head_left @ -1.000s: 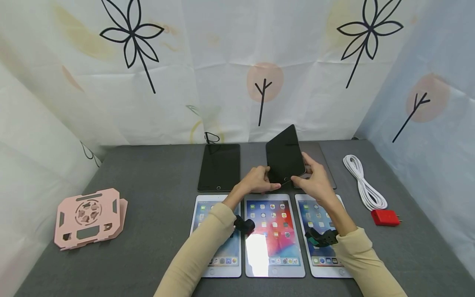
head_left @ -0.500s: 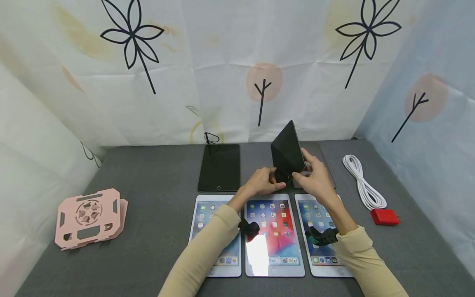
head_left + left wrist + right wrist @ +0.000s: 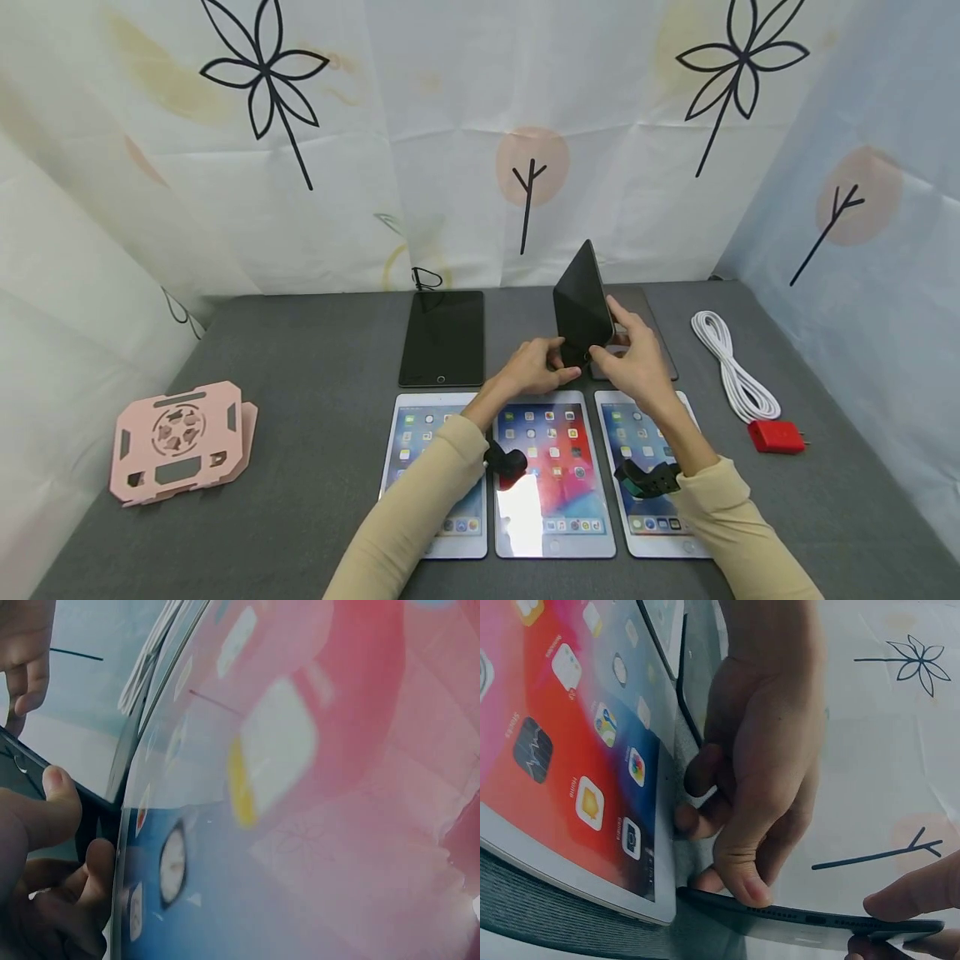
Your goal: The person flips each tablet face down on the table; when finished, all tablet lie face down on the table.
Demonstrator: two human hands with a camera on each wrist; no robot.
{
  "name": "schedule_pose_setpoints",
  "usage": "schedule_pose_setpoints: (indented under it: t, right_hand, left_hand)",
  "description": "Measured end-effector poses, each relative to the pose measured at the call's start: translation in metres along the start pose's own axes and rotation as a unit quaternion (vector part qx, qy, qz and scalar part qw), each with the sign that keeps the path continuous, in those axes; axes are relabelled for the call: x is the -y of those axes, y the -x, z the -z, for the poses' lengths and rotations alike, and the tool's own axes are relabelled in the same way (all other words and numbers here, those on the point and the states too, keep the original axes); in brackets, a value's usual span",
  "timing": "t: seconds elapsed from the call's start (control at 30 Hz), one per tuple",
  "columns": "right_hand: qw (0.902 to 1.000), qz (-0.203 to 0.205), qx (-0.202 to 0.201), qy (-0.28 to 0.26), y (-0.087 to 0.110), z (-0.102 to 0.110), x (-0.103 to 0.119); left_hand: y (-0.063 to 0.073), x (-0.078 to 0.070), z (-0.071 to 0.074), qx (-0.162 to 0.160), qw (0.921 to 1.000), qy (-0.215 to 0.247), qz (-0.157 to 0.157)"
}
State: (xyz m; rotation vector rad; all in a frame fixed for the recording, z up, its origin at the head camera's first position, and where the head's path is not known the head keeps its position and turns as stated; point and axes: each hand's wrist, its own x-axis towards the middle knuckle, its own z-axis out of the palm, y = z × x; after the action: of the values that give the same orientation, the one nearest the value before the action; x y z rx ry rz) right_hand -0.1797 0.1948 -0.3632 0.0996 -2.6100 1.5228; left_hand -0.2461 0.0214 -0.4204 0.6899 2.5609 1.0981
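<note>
A black tablet (image 3: 581, 296) stands tilted above the back of the table, its home button at the lower edge. My left hand (image 3: 528, 365) pinches its lower left corner; the thumb (image 3: 754, 889) lies on the edge in the right wrist view. My right hand (image 3: 636, 360) grips the lower right side between thumb and fingers. In the left wrist view the dark edge of the tablet (image 3: 45, 766) shows between both hands. Behind my right hand a dark grey tablet (image 3: 637, 303) lies flat, partly hidden. Another black tablet (image 3: 444, 337) lies to the left.
In front lie three white tablets with lit screens: left (image 3: 409, 429), middle (image 3: 557, 492) and right (image 3: 641, 429), partly under my forearms. A coiled white cable (image 3: 731, 362) and red plug adapter (image 3: 776, 437) sit right. A pink stand (image 3: 180, 442) sits left.
The held black tablet has turned more edge-on and shifted slightly to the right. My left hand has moved right along with it; the right hand has barely moved.
</note>
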Motion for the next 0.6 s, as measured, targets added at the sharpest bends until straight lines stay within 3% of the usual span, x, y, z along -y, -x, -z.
schedule_pose_setpoints:
  t: [0.17,0.37,0.47,0.6]
  right_hand:
    - [0.9996,0.017,-0.002,-0.023,0.001,-0.005,-0.002]
    - [0.9987,0.025,0.01,-0.044,0.0,-0.009,-0.001]
    - [0.9987,0.023,0.014,-0.044,-0.001,-0.01,-0.002]
    - [0.9988,0.021,0.014,-0.042,-0.002,-0.012,-0.004]
  left_hand:
    - [0.0,0.002,0.006,0.013,0.9996,0.005,-0.024]
    - [0.001,0.003,0.014,0.03,0.9936,0.093,-0.056]
    - [0.003,0.0,0.019,0.013,0.9878,0.142,-0.062]
    - [0.005,-0.008,0.026,-0.017,0.9822,0.175,-0.067]
